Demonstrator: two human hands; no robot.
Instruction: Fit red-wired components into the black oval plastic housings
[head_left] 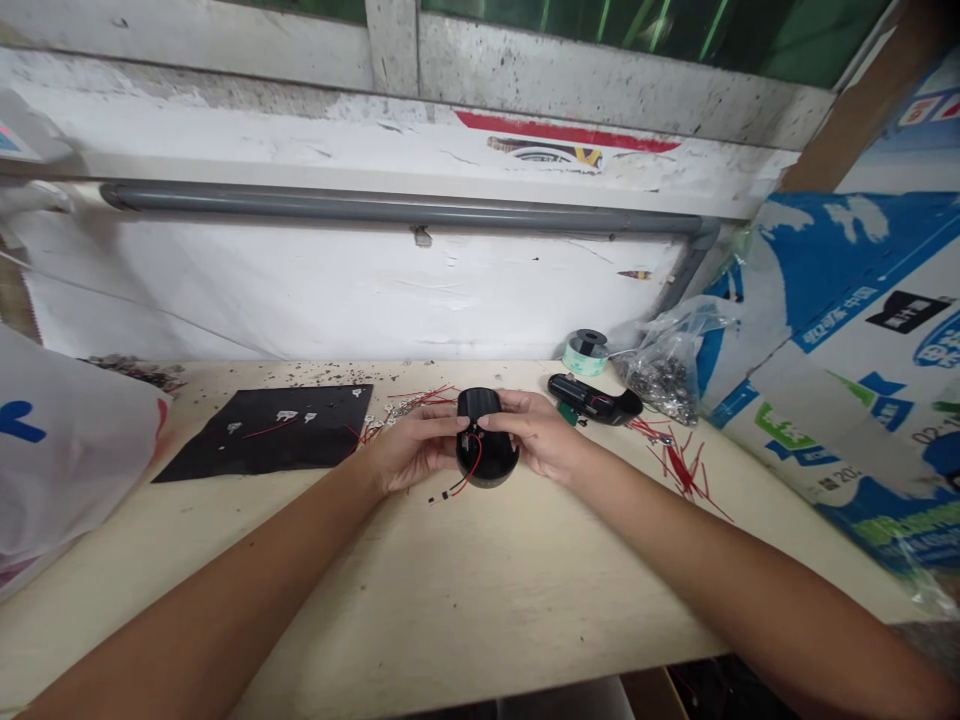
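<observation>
Between my two hands is a black plastic housing [491,465], hollow and rounded at its near end. My left hand [420,445] grips its left side, with the thumb pressed on the middle of the part. From the right, my right hand [536,432] holds the other side, its thumb meeting the left one there. A red and a black wire [474,468] curve out of the housing toward me and end in small black connectors. What lies under the thumbs is hidden. A similar black housing [596,398] rests on the table beyond my right hand.
A black sheet [262,435] with small metal pieces lies left. Red wires [682,468] are scattered right. Behind them are a tape roll [585,355] and a clear bag of small parts [664,375]. A printed carton [847,350] borders the right, a white bag [67,450] the left.
</observation>
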